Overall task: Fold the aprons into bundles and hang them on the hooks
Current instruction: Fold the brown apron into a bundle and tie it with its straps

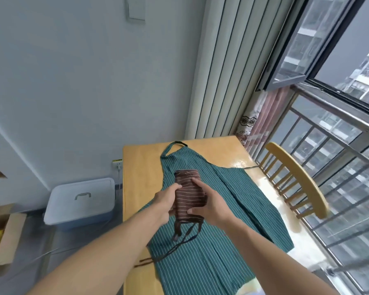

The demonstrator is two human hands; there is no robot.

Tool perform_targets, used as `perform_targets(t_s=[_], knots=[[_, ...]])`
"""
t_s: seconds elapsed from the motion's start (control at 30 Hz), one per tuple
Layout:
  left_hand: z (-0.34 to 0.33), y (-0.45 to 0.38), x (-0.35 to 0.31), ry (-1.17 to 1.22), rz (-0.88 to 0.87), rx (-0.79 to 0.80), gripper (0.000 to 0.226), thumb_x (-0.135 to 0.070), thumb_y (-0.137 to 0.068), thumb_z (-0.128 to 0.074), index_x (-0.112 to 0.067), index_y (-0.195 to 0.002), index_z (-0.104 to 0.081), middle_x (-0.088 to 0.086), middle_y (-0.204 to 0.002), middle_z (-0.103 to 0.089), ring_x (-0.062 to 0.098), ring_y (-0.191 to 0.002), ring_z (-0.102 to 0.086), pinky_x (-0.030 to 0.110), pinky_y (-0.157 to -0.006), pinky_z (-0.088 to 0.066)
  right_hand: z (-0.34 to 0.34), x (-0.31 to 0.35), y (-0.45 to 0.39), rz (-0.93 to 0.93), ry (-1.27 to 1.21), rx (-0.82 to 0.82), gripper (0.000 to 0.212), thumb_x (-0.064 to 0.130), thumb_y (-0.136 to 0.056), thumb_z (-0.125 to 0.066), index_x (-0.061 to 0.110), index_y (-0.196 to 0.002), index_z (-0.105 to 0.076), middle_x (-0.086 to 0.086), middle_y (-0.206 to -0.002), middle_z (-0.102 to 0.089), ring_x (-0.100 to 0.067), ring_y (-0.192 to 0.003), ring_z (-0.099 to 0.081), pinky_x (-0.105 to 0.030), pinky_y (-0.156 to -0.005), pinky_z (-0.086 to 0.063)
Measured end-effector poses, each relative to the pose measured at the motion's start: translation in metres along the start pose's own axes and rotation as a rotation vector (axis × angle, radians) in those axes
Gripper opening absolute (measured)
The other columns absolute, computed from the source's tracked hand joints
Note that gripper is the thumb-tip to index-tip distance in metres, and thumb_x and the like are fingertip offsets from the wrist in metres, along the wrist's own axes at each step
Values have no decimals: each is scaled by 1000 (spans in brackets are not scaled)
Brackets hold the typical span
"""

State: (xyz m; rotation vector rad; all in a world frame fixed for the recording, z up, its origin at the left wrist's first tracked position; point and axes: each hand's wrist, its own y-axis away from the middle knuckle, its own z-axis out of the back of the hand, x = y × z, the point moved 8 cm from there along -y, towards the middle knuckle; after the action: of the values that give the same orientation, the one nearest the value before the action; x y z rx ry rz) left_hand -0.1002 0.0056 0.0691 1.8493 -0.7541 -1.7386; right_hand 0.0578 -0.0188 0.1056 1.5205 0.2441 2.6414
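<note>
both hands, left (pixel 165 201) and right (pixel 209 204), grip the brown bundle (pixel 190 198) above the green apron (pixel 211 209); its loose ties (pixel 179 241) dangle, so the roll may unravel if either grip eases.

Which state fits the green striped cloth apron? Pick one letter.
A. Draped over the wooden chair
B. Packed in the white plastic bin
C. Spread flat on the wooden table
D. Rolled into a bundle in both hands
C: the green striped cloth apron lies spread flat on the wooden table, under the brown striped bundle that both hands hold.
</note>
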Motion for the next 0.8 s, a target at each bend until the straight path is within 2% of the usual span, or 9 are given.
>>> perform_targets(t_s=[0.1, 0.23, 0.3, 0.37, 0.47, 0.53, 0.63, 0.7, 0.8], knots=[[-18, 8, -6, -41, -7, -16, 22, -34, -89, -68, -13, -84, -70, 4, -75, -73, 21, -69, -68, 29, -61, -51, 24, 10, 4, 49, 246, -9, 92, 9, -70, -88, 25, -149, -44, 10, -126, -63, -3, -111, -59, -16, -95, -47], [-37, 19, -14, -88, -6, -55, 19, -30, -90, -65, -13, -82, -65, 4, -76, -68, 18, -67, -61, 29, -55, -42, 45, 11, 1, 122, 430, -65, 77, 18, -67, -90, 25, -135, -55, 9, -122, -66, -8, -108, -61, -29, -99, -52], [-41, 25, -24, -124, -26, -78, 19, -31, -91, -64, -12, -87, -68, 5, -81, -69, 19, -68, -61, 29, -55, -42, 54, 17, 3, 183, 528, -116, 59, 24, -73, -88, 23, -126, -61, 8, -114, -65, -8, -100, -58, -31, -94, -53], [-38, 27, -33, -176, -52, -111, 23, -33, -90, -65, -12, -94, -71, 6, -86, -70, 19, -72, -61, 29, -57, -43, 62, 22, 5, 242, 561, -144, 54, 35, -76, -87, 22, -123, -63, 8, -112, -60, -9, -101, -51, -29, -90, -49], [-31, 25, -42, -208, -70, -92, 36, -49, -86, -70, -13, -95, -73, 5, -96, -75, 20, -86, -64, 36, -80, -50, 69, 22, 2, 229, 313, -85, 48, 32, -79, -85, 22, -120, -64, 11, -121, -59, -8, -111, -51, -27, -96, -41], [-28, 27, -50, -226, -120, -74, 60, -71, -78, -68, -15, -100, -73, 5, -101, -75, 21, -95, -63, 41, -97, -48, 69, 21, -3, 162, 57, -8, 35, 25, -82, -80, 26, -113, -63, 9, -114, -70, -10, -107, -65, -37, -99, -50], [-23, 36, -77, -357, -371, -109, 74, -84, -70, -64, -22, -112, -60, -2, -115, -65, 15, -104, -59, 39, -97, -42, 64, 24, -7, -6, -354, 134, 35, 7, -89, -72, 18, -121, -60, -7, -119, -72, -22, -112, -69, -45, -106, -51], [-33, 41, -87, -439, -476, 33, 75, -83, -67, -68, -30, -120, -57, -7, -126, -64, 13, -116, -61, 40, -107, -43, 61, 30, -7, -100, -556, 223, 38, -4, -94, -63, 9, -128, -58, -16, -124, -70, -30, -114, -69, -43, -104, -53], [-50, 49, -81, -403, -389, 322, 74, -74, -71, -72, -21, -121, -69, 3, -111, -77, 18, -103, -72, 38, -103, -47, 66, 46, -8, -108, -663, 249, 33, -7, -94, -61, 9, -123, -62, -15, -115, -73, -33, -108, -71, -41, -97, -57]])
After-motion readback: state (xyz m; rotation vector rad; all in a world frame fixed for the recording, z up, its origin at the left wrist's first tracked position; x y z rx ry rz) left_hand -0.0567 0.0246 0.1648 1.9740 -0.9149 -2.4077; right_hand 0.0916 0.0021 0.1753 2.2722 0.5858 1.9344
